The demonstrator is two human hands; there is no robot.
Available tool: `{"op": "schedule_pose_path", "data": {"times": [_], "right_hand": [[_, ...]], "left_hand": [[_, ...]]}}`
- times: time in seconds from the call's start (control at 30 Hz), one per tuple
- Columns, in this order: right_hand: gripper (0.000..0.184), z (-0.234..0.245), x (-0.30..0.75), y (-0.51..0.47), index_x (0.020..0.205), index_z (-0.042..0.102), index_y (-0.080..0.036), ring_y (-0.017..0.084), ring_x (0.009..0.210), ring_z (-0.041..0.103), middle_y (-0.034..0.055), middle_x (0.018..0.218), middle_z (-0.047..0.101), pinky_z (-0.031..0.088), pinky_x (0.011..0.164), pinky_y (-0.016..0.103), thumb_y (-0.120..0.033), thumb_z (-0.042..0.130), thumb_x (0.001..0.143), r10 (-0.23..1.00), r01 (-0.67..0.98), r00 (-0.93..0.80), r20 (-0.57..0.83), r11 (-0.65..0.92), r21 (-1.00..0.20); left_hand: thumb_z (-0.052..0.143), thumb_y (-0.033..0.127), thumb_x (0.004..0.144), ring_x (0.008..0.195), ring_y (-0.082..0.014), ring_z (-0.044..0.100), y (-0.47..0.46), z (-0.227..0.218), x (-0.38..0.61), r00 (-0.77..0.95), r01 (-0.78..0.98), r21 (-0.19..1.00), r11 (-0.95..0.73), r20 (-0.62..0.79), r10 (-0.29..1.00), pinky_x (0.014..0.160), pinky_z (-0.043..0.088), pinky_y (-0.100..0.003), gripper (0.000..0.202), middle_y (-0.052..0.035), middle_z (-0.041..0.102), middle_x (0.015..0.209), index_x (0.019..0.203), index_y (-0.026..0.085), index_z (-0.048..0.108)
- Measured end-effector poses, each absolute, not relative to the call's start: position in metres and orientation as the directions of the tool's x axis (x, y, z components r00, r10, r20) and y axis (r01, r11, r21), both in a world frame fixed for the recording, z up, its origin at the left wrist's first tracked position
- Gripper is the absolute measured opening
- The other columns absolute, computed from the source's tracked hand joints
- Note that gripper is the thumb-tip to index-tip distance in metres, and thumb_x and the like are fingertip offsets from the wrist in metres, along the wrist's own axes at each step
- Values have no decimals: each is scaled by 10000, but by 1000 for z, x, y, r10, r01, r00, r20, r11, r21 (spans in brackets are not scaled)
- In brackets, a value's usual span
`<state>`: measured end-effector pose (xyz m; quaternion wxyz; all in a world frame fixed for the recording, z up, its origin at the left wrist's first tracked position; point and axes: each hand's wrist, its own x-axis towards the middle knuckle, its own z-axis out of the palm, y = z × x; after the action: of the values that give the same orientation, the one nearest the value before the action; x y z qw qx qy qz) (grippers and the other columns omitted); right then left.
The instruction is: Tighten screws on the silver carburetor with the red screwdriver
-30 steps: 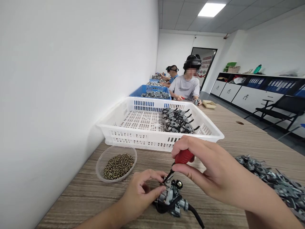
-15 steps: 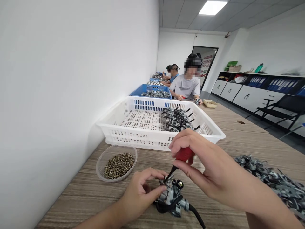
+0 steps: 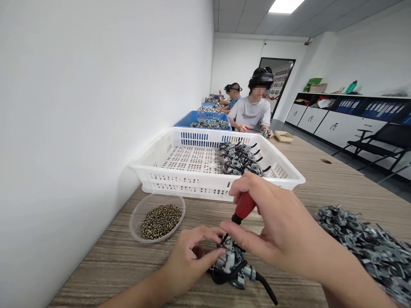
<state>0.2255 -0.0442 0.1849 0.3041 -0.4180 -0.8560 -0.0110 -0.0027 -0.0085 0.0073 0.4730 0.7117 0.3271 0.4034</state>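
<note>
Right hand (image 3: 282, 231) grips screwdriver (image 3: 243, 207); carburetor (image 3: 231, 263) seemingly clear of table edge.

Red-and-white poster (image 3: 278, 87) by the far doorway, lettering too small to read

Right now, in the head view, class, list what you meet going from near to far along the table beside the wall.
Left hand on the carburetor → clear bowl of screws → white crate holding carburetors → blue crate → far co-workers' crates, too small to tell apart.
</note>
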Motion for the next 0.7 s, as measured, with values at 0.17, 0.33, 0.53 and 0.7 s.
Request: {"op": "schedule_pose_path", "data": {"times": [0.17, 0.33, 0.53, 0.7], "right_hand": [[488, 198, 237, -51, 1421, 478, -285, 225, 1024, 679, 84, 1294, 643, 602, 792, 339, -91, 645, 1006, 724, 561, -569, 390, 689, -460], [410, 196, 243, -49, 1425, 528, -315, 172, 1012, 676, 27, 1248, 675, 552, 824, 302, -68, 578, 1101, 720, 532, -586, 372, 688, -493], [246, 187, 239, -40, 1261, 605, -280, 158, 794, 627, -25, 989, 697, 419, 674, 305, -413, 773, 1139, 656, 630, -532, 536, 729, -267], [179, 190, 235, -45, 1173, 547, -264, 181, 798, 616, -13, 967, 678, 414, 667, 316, -330, 709, 1132, 676, 676, -520, 522, 699, -231]], "left_hand": [[890, 360, 939, 808, -193, 826, -8, 6, -2, 454, 30, 949, -313, 266, 850, 582, 513, -210, 161, -127, 905, 1253, 994, 215, 845], [899, 365, 949, 765, -170, 794, -7, 1, -2, 452, 19, 944, -328, 284, 845, 586, 499, -216, 151, -106, 906, 1230, 1017, 236, 859], [910, 346, 931, 586, -118, 686, -7, 4, -1, 432, 59, 932, -357, 299, 851, 543, 468, -208, 136, -63, 904, 1002, 984, 230, 864], [907, 331, 931, 683, -147, 764, -8, 3, -2, 437, 38, 931, -363, 311, 844, 560, 486, -205, 125, -84, 914, 1147, 992, 236, 854]]}}
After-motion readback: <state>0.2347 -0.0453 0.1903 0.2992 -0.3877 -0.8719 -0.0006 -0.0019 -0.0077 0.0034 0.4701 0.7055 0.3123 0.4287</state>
